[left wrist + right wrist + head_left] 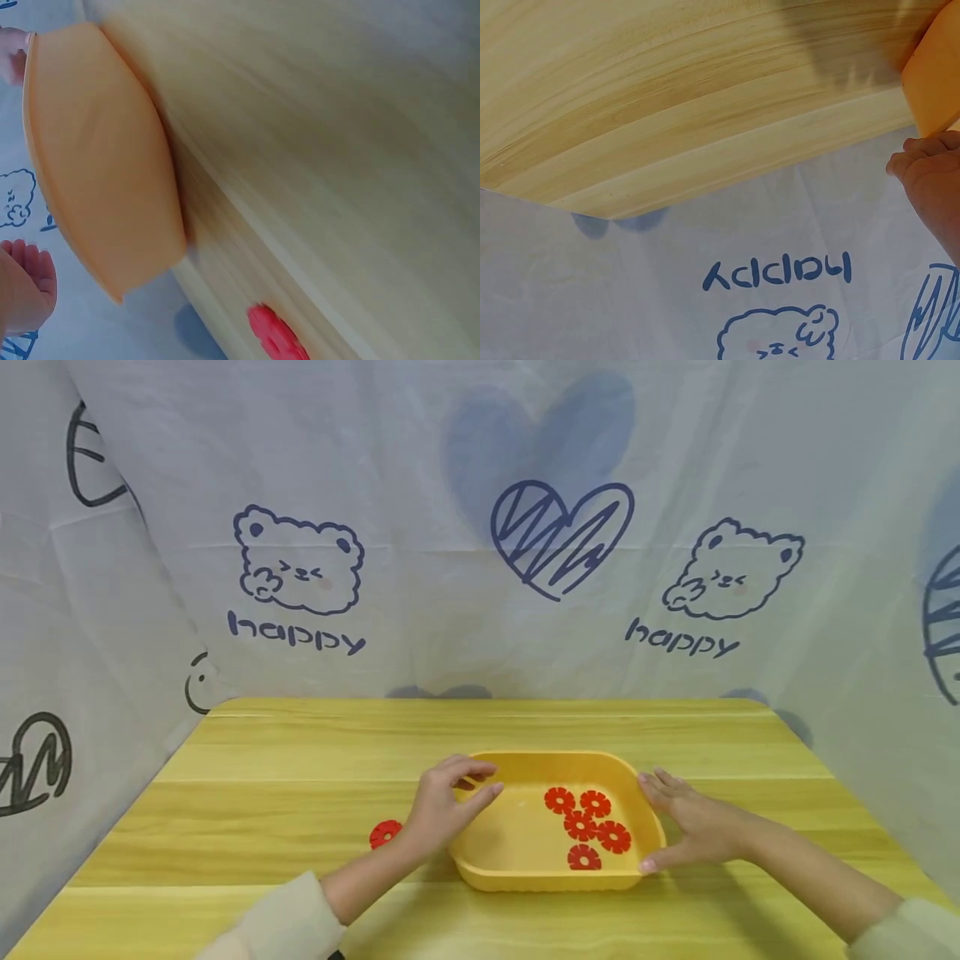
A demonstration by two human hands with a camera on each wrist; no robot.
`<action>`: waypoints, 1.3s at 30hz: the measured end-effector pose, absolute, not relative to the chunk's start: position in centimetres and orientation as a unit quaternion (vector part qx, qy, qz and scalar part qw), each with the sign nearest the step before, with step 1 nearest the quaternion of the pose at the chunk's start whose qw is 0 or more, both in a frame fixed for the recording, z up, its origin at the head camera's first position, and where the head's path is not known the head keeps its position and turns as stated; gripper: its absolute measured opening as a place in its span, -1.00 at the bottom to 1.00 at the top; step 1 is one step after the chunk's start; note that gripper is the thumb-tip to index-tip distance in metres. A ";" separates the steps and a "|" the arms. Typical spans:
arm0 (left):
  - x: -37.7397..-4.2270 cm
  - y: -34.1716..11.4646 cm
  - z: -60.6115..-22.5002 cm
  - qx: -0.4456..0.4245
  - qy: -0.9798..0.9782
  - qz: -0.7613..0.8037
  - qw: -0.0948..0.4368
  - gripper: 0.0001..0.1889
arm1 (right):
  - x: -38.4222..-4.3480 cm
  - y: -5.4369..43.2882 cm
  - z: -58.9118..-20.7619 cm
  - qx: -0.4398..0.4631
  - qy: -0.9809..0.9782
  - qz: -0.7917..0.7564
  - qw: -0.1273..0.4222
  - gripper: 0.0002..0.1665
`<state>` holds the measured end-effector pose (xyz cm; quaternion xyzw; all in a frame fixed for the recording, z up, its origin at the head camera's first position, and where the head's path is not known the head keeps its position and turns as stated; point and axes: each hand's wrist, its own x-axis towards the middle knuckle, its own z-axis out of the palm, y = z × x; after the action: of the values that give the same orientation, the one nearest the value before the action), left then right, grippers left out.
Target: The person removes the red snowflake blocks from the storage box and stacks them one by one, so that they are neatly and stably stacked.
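A yellow plastic tray [517, 881] stands on the wooden table, with several red notched discs [581, 826] lying in its right half. My left hand [450, 802] is over the tray's left rim, fingers loosely bent and thumb apart, with nothing between them. In the left wrist view that left hand [26, 292] hovers beside the tray wall [105, 157]. My right hand [697, 822] rests against the tray's right side, fingers extended along the rim and thumb at the near corner. Left of the tray, another red disc [386, 833] lies on the table, partly hidden by my left forearm.
The light wooden table [262, 793] extends around the tray on all sides. Behind it and at both sides hangs a pale cloth [435, 635] printed with bears, hearts and the word "happy". Cream sleeves [288, 922] cover my forearms.
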<state>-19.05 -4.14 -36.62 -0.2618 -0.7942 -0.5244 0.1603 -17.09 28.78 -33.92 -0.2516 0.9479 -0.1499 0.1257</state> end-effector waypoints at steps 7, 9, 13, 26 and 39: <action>-19.9 -2.2 -36.5 -0.280 -0.809 -0.498 0.137 -0.79 | -17.1 28.8 -33.9 -0.253 0.948 -0.152 0.122 0.33; -20.2 -1.7 -36.6 -0.287 -0.810 -0.494 0.131 -0.79 | -17.1 28.8 -33.9 -0.254 0.947 -0.151 0.122 0.33; -20.6 -0.8 -36.8 -0.283 -0.822 -0.480 0.120 -0.78 | -17.2 28.7 -33.9 -0.256 0.947 -0.151 0.125 0.34; -21.3 1.8 -37.4 -0.248 -0.829 -0.497 0.057 -0.69 | -17.3 28.9 -33.9 -0.262 0.946 -0.152 0.119 0.32; -23.2 3.3 -37.8 -0.172 -0.830 -0.530 0.019 -0.72 | -17.4 28.8 -33.9 -0.258 0.946 -0.153 0.121 0.33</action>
<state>-23.24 3.33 -37.82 -0.1725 -0.8302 -0.5298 0.0188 -17.39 28.76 -33.93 -0.2580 0.9462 -0.1529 0.1214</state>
